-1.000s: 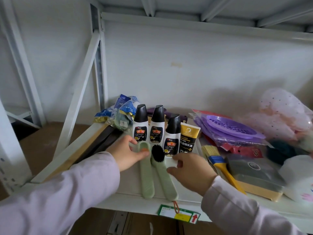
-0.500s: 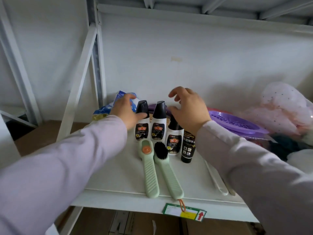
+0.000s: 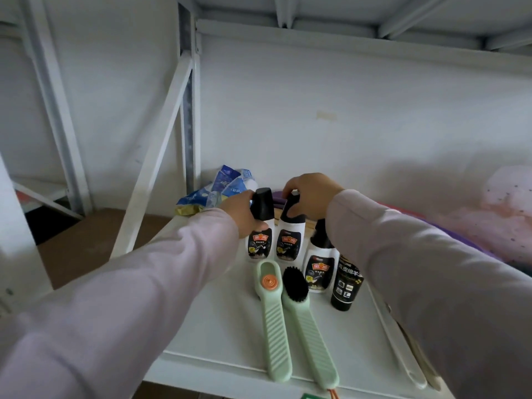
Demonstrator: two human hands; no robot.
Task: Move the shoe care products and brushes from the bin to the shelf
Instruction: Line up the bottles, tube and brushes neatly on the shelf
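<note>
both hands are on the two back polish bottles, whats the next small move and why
Probably let go: the left hand grips the left bottle, the right hand grips the next bottle, and both stand upright on the shelf.

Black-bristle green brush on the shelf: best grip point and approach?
Take the black-bristle brush by its ribbed handle, near the shelf's front edge, coming from above and the front. It lies flat with the handle toward the person; the bristle head sits close to the bottles, and the other green brush crowds its left side.

Black tube [image 3: 347,282] — Chinese characters "真皮绵羊"; bottle labels too blurred.
</note>
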